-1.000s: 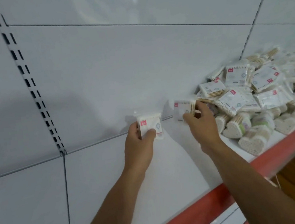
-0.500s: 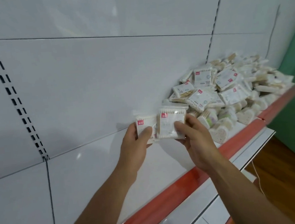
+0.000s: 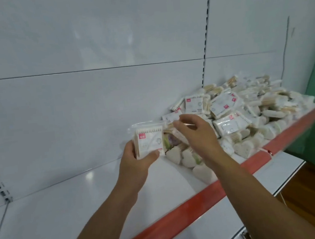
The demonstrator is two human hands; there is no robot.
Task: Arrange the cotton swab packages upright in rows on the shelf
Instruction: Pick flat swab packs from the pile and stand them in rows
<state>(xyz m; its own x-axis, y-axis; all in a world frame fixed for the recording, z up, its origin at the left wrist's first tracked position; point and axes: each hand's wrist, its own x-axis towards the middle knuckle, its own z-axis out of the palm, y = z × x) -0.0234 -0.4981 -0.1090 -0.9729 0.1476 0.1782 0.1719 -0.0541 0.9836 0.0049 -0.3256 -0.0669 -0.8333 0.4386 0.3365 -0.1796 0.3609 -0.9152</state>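
One left hand (image 3: pixel 136 167), one right hand (image 3: pixel 199 134), one shelf (image 3: pixel 80 210), one package stack (image 3: pixel 150 142), countless piled packages (image 3: pixel 230 124).

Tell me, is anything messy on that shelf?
Yes. The cotton swab packages lie in a jumbled heap at the right end of the shelf, flat and tilted over each other, none in rows. Heart-shaped packs spill toward the red front edge.

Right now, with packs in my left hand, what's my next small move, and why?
Probably close the right hand on the nearest package in the pile and add it to the stack the left hand grips: the right fingers hover at the pile's edge.
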